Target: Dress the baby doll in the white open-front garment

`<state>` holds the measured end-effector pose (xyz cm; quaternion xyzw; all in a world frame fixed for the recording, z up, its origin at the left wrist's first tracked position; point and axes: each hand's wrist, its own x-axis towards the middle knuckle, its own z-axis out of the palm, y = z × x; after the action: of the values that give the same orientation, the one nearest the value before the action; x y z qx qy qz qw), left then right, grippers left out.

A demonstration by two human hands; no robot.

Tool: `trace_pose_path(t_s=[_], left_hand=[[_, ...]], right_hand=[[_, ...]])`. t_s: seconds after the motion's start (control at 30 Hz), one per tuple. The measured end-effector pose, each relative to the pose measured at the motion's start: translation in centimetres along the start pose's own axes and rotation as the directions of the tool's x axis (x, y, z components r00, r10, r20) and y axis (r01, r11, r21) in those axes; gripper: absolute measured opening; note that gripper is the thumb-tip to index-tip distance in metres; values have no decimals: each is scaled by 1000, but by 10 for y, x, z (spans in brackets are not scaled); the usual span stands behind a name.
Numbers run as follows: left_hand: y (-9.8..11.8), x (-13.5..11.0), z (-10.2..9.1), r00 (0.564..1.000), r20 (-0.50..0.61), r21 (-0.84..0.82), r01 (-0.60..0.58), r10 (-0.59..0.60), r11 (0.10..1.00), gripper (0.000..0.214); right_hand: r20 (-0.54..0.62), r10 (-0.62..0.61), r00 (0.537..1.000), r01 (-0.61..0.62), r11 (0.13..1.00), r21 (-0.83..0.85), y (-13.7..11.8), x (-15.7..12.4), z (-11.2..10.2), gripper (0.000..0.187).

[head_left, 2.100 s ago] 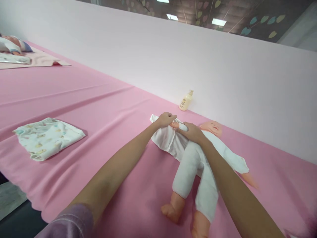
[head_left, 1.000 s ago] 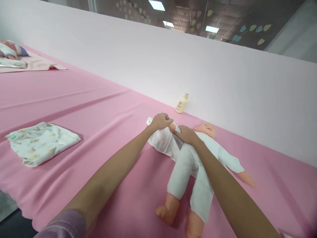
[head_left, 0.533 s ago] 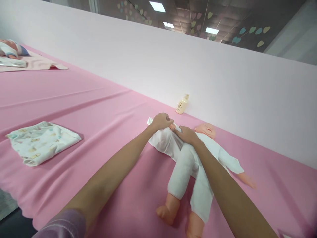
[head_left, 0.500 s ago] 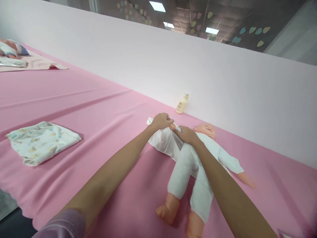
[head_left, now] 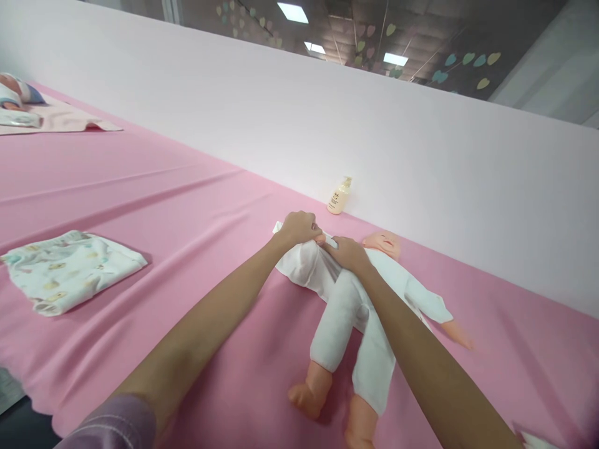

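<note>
A baby doll [head_left: 327, 324] in white clothes lies on its back, its head to the right and its bare feet toward me. My left hand [head_left: 299, 228] is closed around the doll's hand, a bit of which shows at the thumb. Beside it, my right hand [head_left: 347, 253] pinches the white sleeve [head_left: 330, 241] near that doll hand's wrist. Loose white shirt cloth [head_left: 304, 265] spreads out under my hands. The doll's other arm [head_left: 430, 299] is sleeved and stretched out to the right.
A cream pump bottle [head_left: 339, 197] stands against the white wall [head_left: 444, 174]. On the pink sheet [head_left: 187, 224] lies a folded patterned cloth garment [head_left: 70, 271] at left. Another doll [head_left: 14, 93] is at the far left on a pale cloth [head_left: 70, 121]. The sheet's edge drops off at lower left.
The whole view has shifted slightly, so things appear a little further left. Both hands keep their hold on the doll's hand and sleeve, with hardly any movement.
</note>
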<state>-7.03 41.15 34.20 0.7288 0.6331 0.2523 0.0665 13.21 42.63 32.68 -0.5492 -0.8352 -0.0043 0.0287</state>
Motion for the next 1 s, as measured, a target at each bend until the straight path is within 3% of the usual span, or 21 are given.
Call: trace_pose_path(t_s=[0.23,0.43,0.53,0.67,0.77,0.87,1.0], left_hand=[[-4,2,-2,999,38,-25,-16,17,1000,16],[3,0,-2,1000,19,-91,7,-5,996,13],[6,-1,0,1000,19,-42,24,-23,999,14],[5,-1,6,998,44,50,36,-38,998,19],[4,-2,11,997,68,76,27,-32,997,23],[4,-2,18,996,86,70,2,-8,998,21],[6,-2,26,995,100,26,-15,12,1000,17]], right_hand=[[-99,38,994,-49,993,-106,0,3,7,64],[-109,19,994,-25,998,-60,-1,-1,10,67],[-145,-5,989,13,999,51,-2,-2,9,58],[-271,17,962,100,905,413,8,-2,-8,38],[-356,99,929,98,863,496,34,-17,-30,38],[-449,99,888,102,910,403,82,-53,-47,31],[-449,210,869,-53,940,337,157,-115,-37,32]])
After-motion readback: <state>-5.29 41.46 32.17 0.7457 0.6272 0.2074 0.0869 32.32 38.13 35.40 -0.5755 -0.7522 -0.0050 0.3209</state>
